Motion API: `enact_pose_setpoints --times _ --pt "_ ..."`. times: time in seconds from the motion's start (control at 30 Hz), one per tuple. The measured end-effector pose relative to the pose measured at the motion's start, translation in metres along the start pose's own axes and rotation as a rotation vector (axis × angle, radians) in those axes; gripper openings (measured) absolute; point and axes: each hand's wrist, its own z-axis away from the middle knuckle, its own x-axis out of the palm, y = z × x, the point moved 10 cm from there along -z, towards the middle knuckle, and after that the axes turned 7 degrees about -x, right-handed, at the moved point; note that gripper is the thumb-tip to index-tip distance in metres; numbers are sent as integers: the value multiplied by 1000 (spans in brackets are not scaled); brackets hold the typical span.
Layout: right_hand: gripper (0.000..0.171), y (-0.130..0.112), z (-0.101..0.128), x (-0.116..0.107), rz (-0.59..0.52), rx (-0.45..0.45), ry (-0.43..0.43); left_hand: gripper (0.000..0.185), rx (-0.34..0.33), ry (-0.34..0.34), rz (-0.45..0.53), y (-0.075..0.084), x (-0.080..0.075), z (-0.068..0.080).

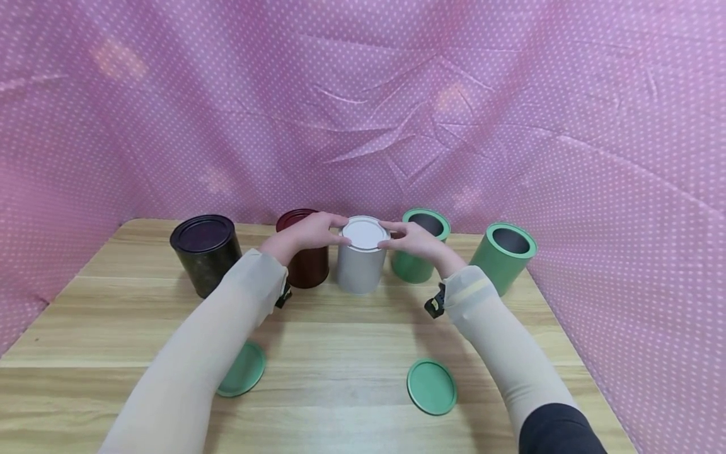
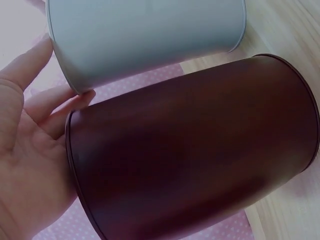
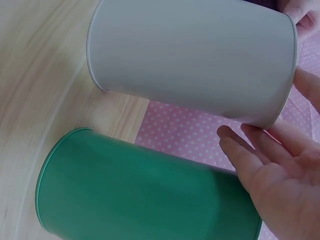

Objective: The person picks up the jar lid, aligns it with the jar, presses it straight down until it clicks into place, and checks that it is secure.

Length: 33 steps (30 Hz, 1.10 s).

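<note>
A white canister (image 1: pixel 361 270) with a white lid (image 1: pixel 365 233) stands upright in the middle of the row. My left hand (image 1: pixel 309 231) reaches over the dark red canister (image 1: pixel 309 266) and touches the left side of the white rim, thumb in front and fingers behind. From the other side my right hand (image 1: pixel 416 242) touches the rim the same way, passing over an open green canister (image 1: pixel 412 267). Its outstretched fingers (image 3: pixel 245 155) lie along the rim in the right wrist view. The left fingers (image 2: pixel 47 102) reach behind the white canister's rim in the left wrist view.
A black lidded canister (image 1: pixel 204 252) stands at the far left, another open green canister (image 1: pixel 501 258) at the right. Two green lids lie nearer on the wooden table (image 1: pixel 340 391): one lid (image 1: pixel 432 387) at right, one lid (image 1: pixel 245 369) partly behind my left forearm. Pink dotted cloth (image 1: pixel 363 113) hangs behind.
</note>
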Motion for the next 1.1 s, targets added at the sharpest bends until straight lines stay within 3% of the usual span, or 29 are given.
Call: enact_pose_setpoints --times 0.37,0.63,0.8,1.0,1.1 --pt "66 4 0 3 -34 20 34 66 -43 -25 28 -3 0 -2" --pt "66 3 -2 2 7 29 51 67 -48 -31 20 -6 -2 -5" --pt "66 3 -1 2 7 33 54 67 -38 -38 1 -6 -1 -8" --pt "66 2 -5 2 -7 38 40 61 15 -41 -87 2 -5 -8" --pt "66 2 -6 2 0 51 29 48 46 -33 -133 9 -6 -9"
